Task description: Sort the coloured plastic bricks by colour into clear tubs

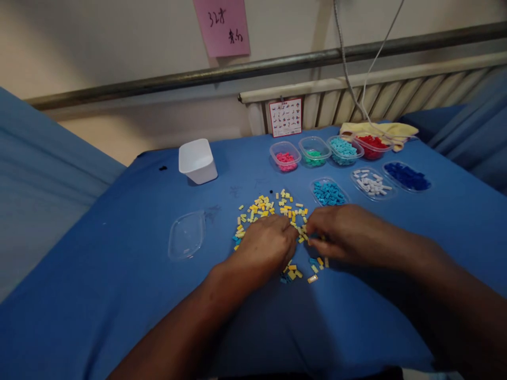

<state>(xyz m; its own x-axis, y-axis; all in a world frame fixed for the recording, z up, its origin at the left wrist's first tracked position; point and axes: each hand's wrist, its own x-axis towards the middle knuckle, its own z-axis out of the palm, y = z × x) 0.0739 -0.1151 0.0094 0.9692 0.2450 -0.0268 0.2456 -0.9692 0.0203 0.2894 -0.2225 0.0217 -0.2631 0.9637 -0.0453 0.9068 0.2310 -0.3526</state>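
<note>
Small yellow bricks (261, 203) lie in a loose heap on the blue cloth, with a few blue bricks (312, 261) mixed among them. My left hand (271, 243) rests over the middle of the heap, knuckles up. Its fingers curl down, and whatever they hold is hidden beneath the hand. At the heap's right edge is my right hand (335, 229), its thumb and curled fingers bent in toward the bricks. What lies between them cannot be made out. Just beyond this hand stands a clear tray of blue bricks (328, 192).
Clear tubs hold pink bricks (285, 161), green bricks (314, 157), light blue bricks (344, 149) and red bricks (371, 146). White bricks (372, 183) and dark blue bricks (407, 176) fill shallow trays. At left are a white tub (197, 161) and clear lid (187, 235).
</note>
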